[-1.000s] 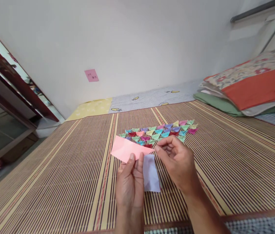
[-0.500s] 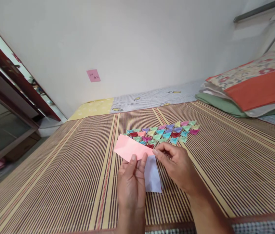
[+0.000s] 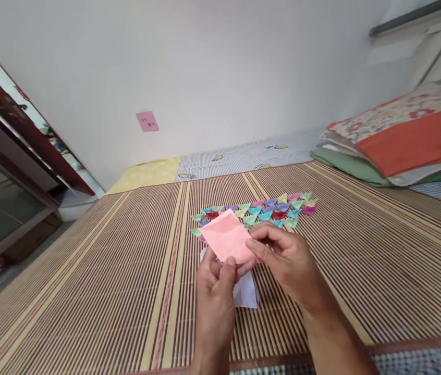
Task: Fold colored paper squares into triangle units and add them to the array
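A pink sheet of paper, folded to a small square, is held up between both hands. My left hand pinches its lower edge, thumb in front and fingers behind. At its right corner, my right hand grips the paper between thumb and fingers. Behind and below lies white paper on the mat, partly covered by my left hand. Rows of small folded paper pieces in many colours lie just beyond, some hidden behind the pink square.
A striped bamboo mat covers the bed. Folded bedding in orange, floral and green is stacked at the right, by the wall. A pink note sticks to the white wall. Glass-fronted furniture stands at the left.
The pink paper has gone from a long strip to a squarer shape, its left part folded over to the right. My left hand has shifted slightly right; my right hand still holds the right end.
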### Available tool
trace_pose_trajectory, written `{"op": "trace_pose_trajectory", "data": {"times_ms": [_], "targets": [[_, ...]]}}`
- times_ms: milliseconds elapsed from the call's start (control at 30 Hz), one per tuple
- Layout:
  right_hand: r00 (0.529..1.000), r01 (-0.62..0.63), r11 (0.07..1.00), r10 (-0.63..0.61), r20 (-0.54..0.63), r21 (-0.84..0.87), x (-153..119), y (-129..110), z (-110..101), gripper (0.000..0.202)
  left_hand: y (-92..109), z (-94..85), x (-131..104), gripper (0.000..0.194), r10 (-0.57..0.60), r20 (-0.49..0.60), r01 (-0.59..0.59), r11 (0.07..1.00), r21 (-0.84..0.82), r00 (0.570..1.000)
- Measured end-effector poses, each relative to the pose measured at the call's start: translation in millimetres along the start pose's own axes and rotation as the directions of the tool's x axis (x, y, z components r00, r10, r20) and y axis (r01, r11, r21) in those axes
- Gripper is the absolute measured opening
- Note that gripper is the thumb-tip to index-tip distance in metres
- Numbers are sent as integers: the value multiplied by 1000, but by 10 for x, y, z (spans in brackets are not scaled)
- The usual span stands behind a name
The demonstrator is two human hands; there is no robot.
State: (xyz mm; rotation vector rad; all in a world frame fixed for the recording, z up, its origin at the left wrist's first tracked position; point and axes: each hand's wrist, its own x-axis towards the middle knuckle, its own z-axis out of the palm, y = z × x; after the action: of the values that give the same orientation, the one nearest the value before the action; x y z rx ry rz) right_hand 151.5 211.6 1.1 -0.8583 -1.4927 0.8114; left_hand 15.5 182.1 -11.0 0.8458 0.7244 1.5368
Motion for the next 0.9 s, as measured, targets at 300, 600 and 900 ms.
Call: {"op": "trace_pose_trajectory", "data": {"times_ms": [300,600,900], "targets": [[999,-15,1000,15,-50,-6,-27,6,42,20,13,-40,30,23,42,-77,-18,958,287,996],[998,12,999,-15,-62,-48,-9,-4,-12,21,40,-139,49,26,73,-124,-27,939,343,990],[973,225,972,-228,-39,-63,14,-37,-111,14,155,-183,95,45,-414,321,483,858,-174,852]]}}
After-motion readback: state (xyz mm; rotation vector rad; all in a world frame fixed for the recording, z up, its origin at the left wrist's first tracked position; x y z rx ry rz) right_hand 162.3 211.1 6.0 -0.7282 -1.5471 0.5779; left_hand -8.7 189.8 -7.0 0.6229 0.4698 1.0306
